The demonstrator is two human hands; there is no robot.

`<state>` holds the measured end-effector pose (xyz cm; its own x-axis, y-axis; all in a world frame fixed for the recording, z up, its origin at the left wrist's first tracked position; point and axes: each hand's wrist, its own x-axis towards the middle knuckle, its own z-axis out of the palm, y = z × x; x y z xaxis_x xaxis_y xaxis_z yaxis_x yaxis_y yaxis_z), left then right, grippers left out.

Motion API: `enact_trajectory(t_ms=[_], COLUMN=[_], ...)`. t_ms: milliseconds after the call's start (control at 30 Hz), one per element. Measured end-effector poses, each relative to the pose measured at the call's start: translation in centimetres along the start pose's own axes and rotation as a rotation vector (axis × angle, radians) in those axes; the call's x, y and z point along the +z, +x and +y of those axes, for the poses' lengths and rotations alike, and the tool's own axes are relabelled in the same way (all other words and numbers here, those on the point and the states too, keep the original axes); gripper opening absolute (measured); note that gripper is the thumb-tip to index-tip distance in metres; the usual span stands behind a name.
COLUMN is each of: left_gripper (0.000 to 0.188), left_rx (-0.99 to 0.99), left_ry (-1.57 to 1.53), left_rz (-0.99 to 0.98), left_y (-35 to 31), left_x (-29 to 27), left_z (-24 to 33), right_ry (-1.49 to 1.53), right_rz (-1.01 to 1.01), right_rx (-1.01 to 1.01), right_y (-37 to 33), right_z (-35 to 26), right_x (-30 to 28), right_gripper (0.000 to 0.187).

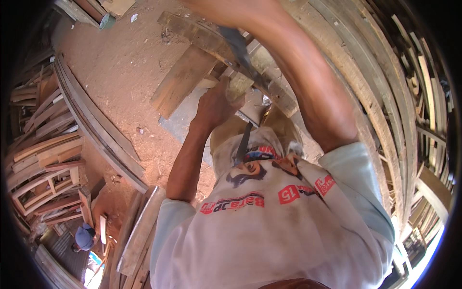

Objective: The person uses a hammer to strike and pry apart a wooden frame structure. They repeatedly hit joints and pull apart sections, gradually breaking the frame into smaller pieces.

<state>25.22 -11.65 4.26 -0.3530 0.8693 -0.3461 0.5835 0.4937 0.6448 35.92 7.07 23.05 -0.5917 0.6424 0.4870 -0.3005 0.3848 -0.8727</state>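
Nearest the camera, a pale printed shirt [264, 245] with light blue sleeves fills the lower middle of the view, and both bare forearms reach from it toward the wood beyond. The left hand [213, 105] has its grip clamped on a small wood block [239, 85], which sits just in front of the lap, close to the near end of a thick beam [192, 31]. A wide board [185, 82] slants out to the left of that hand. Across the work, just right of the block, runs a long dark blade [243, 55], blurred, probably a saw. The right forearm [313, 72] arches over from the right, and its hand is cut off by the upper edge, so I cannot tell whether that grip is apart or together. The step in hand looks like working the blade against the wood while the left hand steadies the block; whether its edge touches the block is too blurred to tell. The next move would call for a firm left hold, fingers well aside of the blade, and an even stroke. Reddish ground [110, 72] lies beyond, with long planks [380, 72] on the right.
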Motion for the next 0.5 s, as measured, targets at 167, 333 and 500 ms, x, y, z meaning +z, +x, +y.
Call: enact_trajectory(t_ms=[167,333,500], left_gripper=[0.074,0.077,0.066], left_rx=[0.021,0.029,0.075], left_ry=[0.118,0.079,-0.35], left_rz=[0.003,-0.015,-0.129], left_y=[1.0,0.8,0.2], left_x=[1.0,0.7,0.8], left_z=[1.3,-0.1,-2.5], right_ry=[0.289,0.56,0.601], right_rz=[0.099,0.394,0.52], right_rx=[-0.145,-0.065,-0.1], right_y=[-10.9,-12.2,-14.3], right_z=[1.1,-0.6,-1.4], right_x=[-9.9,-11.4,-10.5], right_gripper=[0.056,0.021,0.026])
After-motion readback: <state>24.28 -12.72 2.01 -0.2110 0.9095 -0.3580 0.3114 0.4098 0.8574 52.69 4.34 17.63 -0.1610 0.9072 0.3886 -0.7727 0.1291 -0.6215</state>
